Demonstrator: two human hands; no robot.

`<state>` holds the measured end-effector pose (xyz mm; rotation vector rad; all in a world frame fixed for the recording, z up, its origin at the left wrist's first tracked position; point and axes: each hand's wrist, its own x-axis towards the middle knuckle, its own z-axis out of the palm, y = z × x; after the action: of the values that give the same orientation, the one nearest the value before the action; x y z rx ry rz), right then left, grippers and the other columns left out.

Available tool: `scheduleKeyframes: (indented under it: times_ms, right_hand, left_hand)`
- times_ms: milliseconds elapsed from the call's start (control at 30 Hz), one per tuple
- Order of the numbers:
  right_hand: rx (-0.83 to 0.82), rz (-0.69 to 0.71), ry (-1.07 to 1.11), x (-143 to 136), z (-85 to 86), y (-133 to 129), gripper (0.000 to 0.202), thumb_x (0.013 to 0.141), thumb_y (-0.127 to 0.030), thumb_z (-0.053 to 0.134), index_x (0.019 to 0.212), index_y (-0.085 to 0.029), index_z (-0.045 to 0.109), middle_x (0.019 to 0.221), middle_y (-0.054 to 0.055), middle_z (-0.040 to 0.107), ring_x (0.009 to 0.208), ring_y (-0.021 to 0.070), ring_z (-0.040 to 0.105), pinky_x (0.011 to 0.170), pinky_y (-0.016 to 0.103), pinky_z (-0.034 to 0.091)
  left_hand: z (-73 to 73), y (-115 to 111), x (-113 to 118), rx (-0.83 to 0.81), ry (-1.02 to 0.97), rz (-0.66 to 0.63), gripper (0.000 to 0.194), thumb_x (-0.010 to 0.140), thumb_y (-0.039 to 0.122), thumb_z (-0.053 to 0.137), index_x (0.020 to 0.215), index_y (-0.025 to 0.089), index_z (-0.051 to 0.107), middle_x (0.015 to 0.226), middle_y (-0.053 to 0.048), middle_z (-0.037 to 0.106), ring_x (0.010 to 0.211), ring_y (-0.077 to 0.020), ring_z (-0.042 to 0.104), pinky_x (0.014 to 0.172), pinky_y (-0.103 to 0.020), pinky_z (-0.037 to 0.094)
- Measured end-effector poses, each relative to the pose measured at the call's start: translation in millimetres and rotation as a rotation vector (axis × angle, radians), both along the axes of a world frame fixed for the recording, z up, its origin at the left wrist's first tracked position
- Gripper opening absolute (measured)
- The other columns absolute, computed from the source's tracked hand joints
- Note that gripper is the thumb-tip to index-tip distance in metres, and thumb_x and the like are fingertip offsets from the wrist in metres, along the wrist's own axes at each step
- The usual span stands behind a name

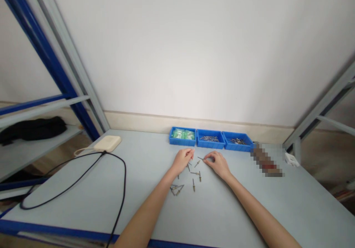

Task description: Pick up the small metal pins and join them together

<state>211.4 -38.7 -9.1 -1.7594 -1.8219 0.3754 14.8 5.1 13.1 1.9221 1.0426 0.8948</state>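
My right hand (217, 163) pinches a blind rivet (200, 158) between thumb and fingertips, its thin pin pointing left. Close by on the left, my left hand (183, 160) is closed with the fingers curled in; whatever it holds, if anything, is hidden. Between and below the hands several loose rivets lie on the grey table (210, 211), among them one upright-lying rivet (194, 186) and a small cluster of rivets (176, 189) beside my left forearm.
Along the wall stand a blue bin (182, 142) with green-and-clear packets and two blue bins (211, 144) (238, 147) of metal pins or rivets. A black cable (124, 174) loops at left by a cream box (108, 143). A white object (291, 160) lies right, beside a blurred-out patch.
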Motion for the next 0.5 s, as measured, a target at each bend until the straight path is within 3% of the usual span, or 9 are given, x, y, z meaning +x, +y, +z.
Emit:
scheduleKeyframes:
  times_ms: [167, 367, 500]
  right_hand:
    - [0.093, -0.019, -0.084, -14.7, -2.1, -4.7, 0.016, 0.084, -0.024, 0.051, 0.082, -0.022, 0.067, 0.092, 0.005, 0.066, 0.092, 0.0227, 0.057, 0.079, 0.033, 0.038]
    - [0.171, -0.061, -0.213, -21.1, -0.8, -13.8, 0.018, 0.089, -0.024, 0.048, 0.082, -0.022, 0.064, 0.094, 0.006, 0.065, 0.092, 0.0234, 0.056, 0.075, 0.034, 0.034]
    - [0.194, -0.044, -0.266, -20.5, -1.4, -11.7, 0.019, 0.090, -0.026, 0.047, 0.081, -0.020, 0.063, 0.093, 0.007, 0.064, 0.090, 0.0239, 0.055, 0.073, 0.034, 0.032]
  left_hand:
    - [-0.3, -3.5, -0.3, 0.043, 0.110, 0.025, 0.045, 0.089, 0.046, 0.033, 0.059, 0.017, 0.050, 0.049, 0.003, 0.042, 0.050, -0.0116, 0.042, 0.052, -0.022, 0.029]
    - [1.3, -10.1, 1.6, 0.181, 0.300, 0.069, 0.025, 0.089, 0.037, 0.041, 0.093, 0.019, 0.058, 0.066, 0.001, 0.058, 0.061, -0.0143, 0.051, 0.059, -0.022, 0.032]
    - [0.9, -10.4, 1.4, 0.153, 0.330, 0.038, 0.025, 0.088, 0.036, 0.043, 0.098, 0.020, 0.060, 0.067, 0.001, 0.060, 0.062, -0.0153, 0.053, 0.060, -0.022, 0.033]
